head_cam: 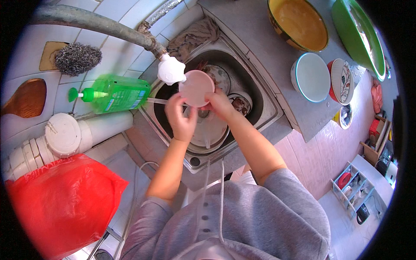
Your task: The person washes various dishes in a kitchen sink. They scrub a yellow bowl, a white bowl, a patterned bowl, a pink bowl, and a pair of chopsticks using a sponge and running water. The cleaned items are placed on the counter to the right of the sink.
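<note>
A small pink bowl (196,87) is held up over the stainless steel sink (276,112), its round mouth facing me. My right hand (221,102) grips its right side, thumb at the rim. At its lower left, the slightly blurred fingers of my left hand (180,118) pinch the edge. Right beside the bowl is a white tap fitting (171,69). Below my hands, a large pale dish (214,133) lies in the sink. Farther back are a patterned plate (222,74) and a smaller bowl (245,99) with dark contents or decoration, partly covered by my right hand and forearm.
Left of the sink are a green soap pump bottle (120,94), a white pipe (104,128) and a red plastic bag (68,204). A steel wool scrubber (78,58) hangs on the tiles. A brown bowl (302,22), white bowl (312,78) and green basin (354,35) occupy the right counter.
</note>
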Demonstrator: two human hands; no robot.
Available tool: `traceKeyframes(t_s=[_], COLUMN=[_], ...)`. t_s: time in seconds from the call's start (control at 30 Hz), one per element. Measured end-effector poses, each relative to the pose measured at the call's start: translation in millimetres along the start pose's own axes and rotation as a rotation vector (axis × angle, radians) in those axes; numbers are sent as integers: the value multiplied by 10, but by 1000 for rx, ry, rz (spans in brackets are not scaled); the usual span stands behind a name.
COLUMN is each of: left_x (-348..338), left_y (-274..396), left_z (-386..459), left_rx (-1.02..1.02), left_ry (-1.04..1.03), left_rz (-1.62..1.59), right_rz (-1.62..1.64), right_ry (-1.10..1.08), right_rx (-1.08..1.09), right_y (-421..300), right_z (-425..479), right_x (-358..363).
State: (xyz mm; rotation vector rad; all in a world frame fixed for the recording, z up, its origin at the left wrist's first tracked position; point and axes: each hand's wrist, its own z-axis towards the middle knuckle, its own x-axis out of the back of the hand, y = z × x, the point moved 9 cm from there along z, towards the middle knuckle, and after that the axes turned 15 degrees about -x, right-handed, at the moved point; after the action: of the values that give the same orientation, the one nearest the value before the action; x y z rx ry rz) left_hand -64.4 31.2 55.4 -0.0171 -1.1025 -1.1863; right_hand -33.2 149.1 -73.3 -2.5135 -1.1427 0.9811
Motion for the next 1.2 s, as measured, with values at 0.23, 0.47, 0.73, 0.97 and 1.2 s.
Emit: traceKeyframes(t_s=[0.23, 0.47, 0.73, 0.97, 1.2], left_x=[-851, -1097, -1030, -987, -705], left_y=[-759, -691, -831, -986, -980], left_z=[-350, -308, -376, -374, -414], left_rx=[1066, 1110, 999, 1044, 1065], left_ry=[197, 136, 243, 341, 221], left_rz=[-1199, -1586, -1760, -1709, -1470], right_rz=[-703, -1740, -2005, -2007, -995], right_ry=[50, 439, 707, 909, 599], right_rx=[5, 151, 95, 368, 30], right_y=[-547, -540, -241, -858, -753], right_z=[-510, -408, -2, -369, 228], right_x=[-113, 657, 895, 360, 577])
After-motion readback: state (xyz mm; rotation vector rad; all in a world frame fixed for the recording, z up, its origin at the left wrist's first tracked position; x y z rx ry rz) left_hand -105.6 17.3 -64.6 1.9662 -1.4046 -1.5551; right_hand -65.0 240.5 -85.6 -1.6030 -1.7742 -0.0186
